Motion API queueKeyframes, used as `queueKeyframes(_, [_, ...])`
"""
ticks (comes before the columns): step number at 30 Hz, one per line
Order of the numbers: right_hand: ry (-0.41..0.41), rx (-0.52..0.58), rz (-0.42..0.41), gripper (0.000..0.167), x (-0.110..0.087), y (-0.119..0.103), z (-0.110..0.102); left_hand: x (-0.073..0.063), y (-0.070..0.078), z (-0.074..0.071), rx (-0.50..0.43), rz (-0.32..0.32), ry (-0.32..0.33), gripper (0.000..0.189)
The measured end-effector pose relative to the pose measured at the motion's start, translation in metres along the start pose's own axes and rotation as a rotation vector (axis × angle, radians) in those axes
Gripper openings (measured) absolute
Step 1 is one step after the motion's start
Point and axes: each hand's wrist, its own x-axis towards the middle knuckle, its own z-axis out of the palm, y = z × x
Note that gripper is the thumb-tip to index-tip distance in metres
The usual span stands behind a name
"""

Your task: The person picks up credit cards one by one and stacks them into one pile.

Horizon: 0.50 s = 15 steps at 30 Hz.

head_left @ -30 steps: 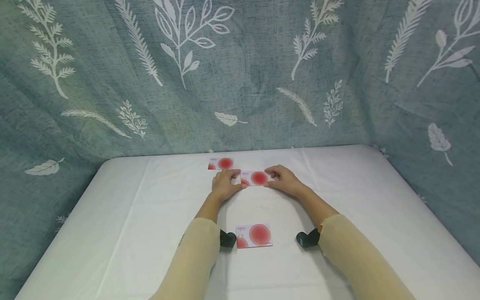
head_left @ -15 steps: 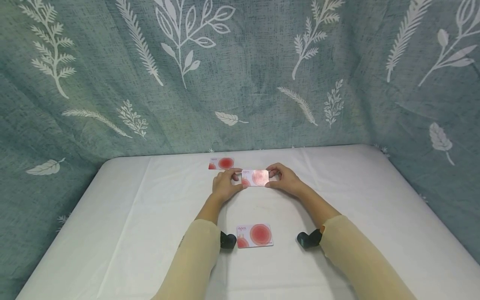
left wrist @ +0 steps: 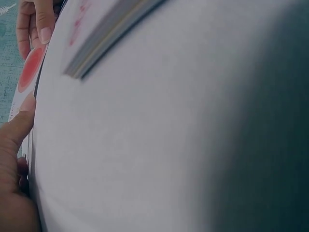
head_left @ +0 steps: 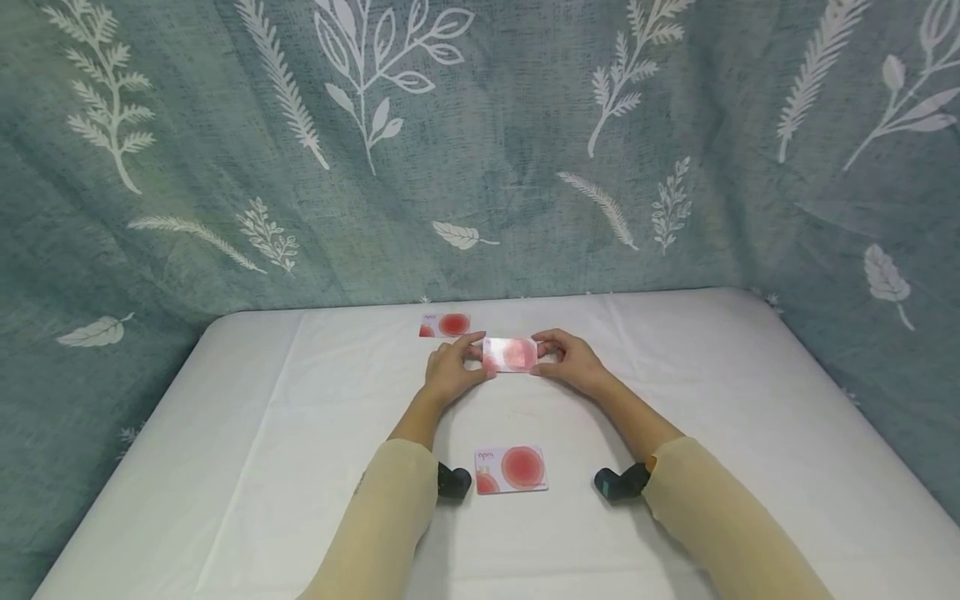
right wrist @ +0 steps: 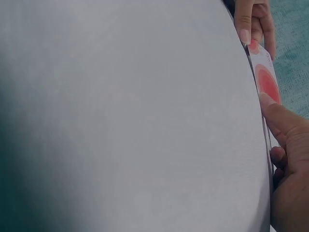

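Note:
A small white card [head_left: 511,355] printed with red circles is held between both hands near the back of the table, bright glare across its face. My left hand [head_left: 448,370] pinches its left end, thumb on the near edge and forefinger at the far corner. At the right end, my right hand [head_left: 572,362] grips it in the same way. The left wrist view shows the left thumb [left wrist: 24,113] pressed on the card's edge; in the right wrist view, the right thumb [right wrist: 277,111] lies beside the red circle. The other fingers curl behind, partly hidden.
A matching card [head_left: 445,325] lies behind the left hand. Between the forearms rests a similar printed piece [head_left: 512,470], whose thick, layered edge [left wrist: 111,41] shows in the left wrist view. White cloth [head_left: 300,500] covers the table; a leaf-patterned curtain [head_left: 517,225] hangs behind.
Glare has spread over the held card as its face tilts slightly. Both hands keep their grip in nearly the same place; the other two pieces stay put.

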Motion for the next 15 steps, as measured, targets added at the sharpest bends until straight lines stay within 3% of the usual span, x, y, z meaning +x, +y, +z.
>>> queueKeyframes(4, [-0.006, 0.038, -0.014, 0.058, -0.0042, -0.0058, 0.0007, 0.0000, -0.0014, 0.0011, -0.003, 0.003, -0.002, 0.060])
queueKeyframes(10, [0.005, 0.000, -0.016, 0.067, -0.0030, 0.0001, 0.0025, 0.0001, -0.0033, 0.0047, 0.058, -0.035, 0.009, 0.061])
queueKeyframes(15, [-0.005, -0.014, -0.006, 0.071, -0.0027, 0.0010, 0.0028, -0.0010, -0.0043, 0.0046, 0.065, -0.029, 0.008, 0.060])
